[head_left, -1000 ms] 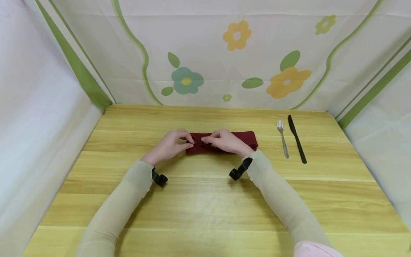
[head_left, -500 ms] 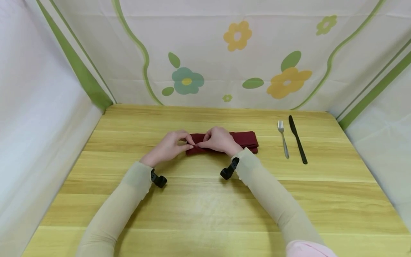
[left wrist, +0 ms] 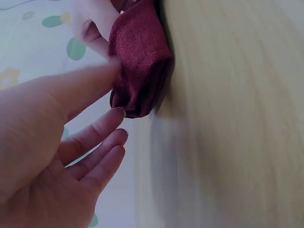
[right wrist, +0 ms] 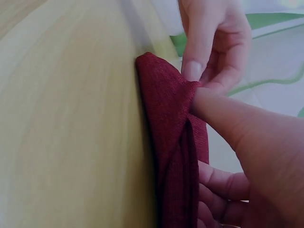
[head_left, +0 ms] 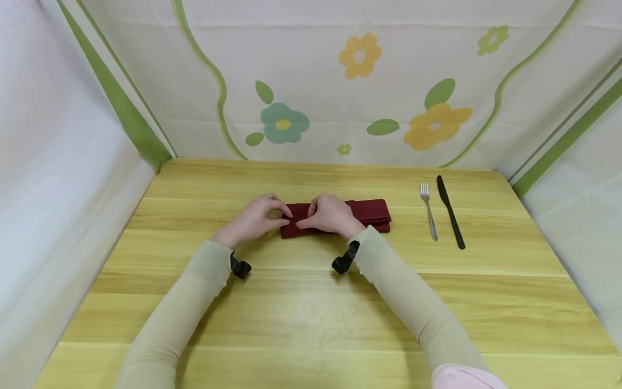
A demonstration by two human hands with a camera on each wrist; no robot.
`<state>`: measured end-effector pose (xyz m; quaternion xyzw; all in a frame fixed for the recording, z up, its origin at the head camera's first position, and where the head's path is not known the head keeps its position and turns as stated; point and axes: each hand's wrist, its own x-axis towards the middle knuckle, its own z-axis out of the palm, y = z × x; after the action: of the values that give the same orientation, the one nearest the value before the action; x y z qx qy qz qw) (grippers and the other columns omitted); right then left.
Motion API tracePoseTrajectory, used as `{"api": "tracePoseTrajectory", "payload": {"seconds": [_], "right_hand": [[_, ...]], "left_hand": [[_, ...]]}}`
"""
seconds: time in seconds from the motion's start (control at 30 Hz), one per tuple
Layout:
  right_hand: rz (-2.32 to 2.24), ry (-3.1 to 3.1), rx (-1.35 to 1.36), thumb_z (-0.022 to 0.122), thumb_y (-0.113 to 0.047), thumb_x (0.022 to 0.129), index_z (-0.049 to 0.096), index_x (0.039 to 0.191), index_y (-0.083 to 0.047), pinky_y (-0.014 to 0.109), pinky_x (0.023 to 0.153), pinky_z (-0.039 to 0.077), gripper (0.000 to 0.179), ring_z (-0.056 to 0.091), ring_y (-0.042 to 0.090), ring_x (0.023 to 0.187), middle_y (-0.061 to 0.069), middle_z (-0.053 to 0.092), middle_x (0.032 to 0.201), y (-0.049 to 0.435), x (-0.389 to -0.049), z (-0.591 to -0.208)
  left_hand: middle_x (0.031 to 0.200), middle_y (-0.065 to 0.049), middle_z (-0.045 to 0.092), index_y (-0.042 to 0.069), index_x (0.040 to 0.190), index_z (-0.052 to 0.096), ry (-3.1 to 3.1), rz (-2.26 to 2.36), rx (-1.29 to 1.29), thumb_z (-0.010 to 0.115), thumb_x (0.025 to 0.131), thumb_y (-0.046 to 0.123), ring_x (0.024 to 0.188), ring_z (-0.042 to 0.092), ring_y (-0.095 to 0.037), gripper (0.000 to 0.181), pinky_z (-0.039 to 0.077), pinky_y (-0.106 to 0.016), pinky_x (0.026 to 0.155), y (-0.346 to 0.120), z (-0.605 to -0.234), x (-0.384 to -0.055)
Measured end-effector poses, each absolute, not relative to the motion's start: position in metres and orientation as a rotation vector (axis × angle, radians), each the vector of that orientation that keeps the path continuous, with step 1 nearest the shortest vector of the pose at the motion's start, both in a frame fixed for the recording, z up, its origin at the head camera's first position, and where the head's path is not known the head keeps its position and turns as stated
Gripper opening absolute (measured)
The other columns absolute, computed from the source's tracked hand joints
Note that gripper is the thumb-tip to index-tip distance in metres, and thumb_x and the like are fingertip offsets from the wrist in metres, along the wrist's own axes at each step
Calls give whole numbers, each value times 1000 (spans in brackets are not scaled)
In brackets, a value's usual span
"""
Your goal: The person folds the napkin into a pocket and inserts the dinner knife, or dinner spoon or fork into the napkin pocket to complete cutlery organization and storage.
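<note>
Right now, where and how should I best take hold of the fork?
Probably pinch the fork by its handle, coming from the near left side: the handle points toward you, the tines away, and the knife lies close on its right.

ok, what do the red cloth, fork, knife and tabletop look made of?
Red cloth: woven fabric, matte; weave and soft folds show. Fiber unclear.
Fork: probably metal; silvery gray.
Knife: uniformly black; plastic or coated metal, can't tell.
Tabletop: wood or wood-look laminate; grain bands, slight sheen.
</note>
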<state>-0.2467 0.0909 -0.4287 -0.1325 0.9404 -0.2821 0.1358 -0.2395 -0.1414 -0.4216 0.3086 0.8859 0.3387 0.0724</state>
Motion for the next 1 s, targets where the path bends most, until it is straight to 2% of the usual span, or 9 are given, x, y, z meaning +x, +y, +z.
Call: {"api": "tracePoseTrajectory", "payload": {"seconds": [0.17, 0.4, 0.53, 0.67, 0.8, 1.0], "right_hand": [[-728, 2786, -363, 83, -55, 78, 67, 78, -16, 32, 53, 47, 42, 59, 17, 62, -4, 64, 69, 86, -246, -431], [-577, 2851, -335, 76, -47, 78, 61, 81, -16, 33, 49, 43, 35, 56, 19, 60, -1, 61, 71, 81, -248, -433], [-643, 2794, -381, 76, -51, 84, 63, 83, -15, 32, 50, 43, 38, 56, 18, 61, -1, 61, 72, 84, -249, -433], [-792, 2716, -377, 73, -55, 89, 65, 79, -14, 29, 50, 38, 43, 52, 15, 57, -2, 57, 64, 90, -251, -432], [-770, 2770, -366, 71, -58, 90, 64, 74, -15, 26, 45, 34, 46, 50, 13, 53, -4, 52, 58, 88, -252, -435], [-684, 2848, -342, 73, -55, 89, 64, 73, -16, 27, 43, 35, 43, 53, 15, 53, -4, 57, 59, 84, -253, -438]], "left_hand": [[107, -4, 61, 11, 101, 73, 2679, 1001, 942, 73, 97, 12, 101, 60, -25, 5, 51, -41, 89, -140, -422, -241], [112, -3, 57, 12, 101, 72, 2666, 1052, 960, 72, 98, 14, 101, 58, -24, 3, 48, -39, 88, -131, -413, -239], [114, -5, 56, 9, 103, 73, 2663, 1061, 879, 71, 98, 12, 104, 59, -25, 6, 49, -38, 90, -132, -414, -240], [114, -7, 57, 8, 107, 74, 2669, 1034, 839, 70, 99, 11, 103, 60, -26, 10, 51, -39, 91, -136, -418, -241], [112, -7, 58, 9, 106, 72, 2679, 1003, 875, 69, 99, 11, 102, 60, -25, 8, 51, -39, 90, -137, -420, -244], [109, -6, 58, 9, 104, 71, 2705, 1005, 906, 69, 99, 11, 99, 59, -22, 6, 51, -37, 89, -133, -420, -247]]}}
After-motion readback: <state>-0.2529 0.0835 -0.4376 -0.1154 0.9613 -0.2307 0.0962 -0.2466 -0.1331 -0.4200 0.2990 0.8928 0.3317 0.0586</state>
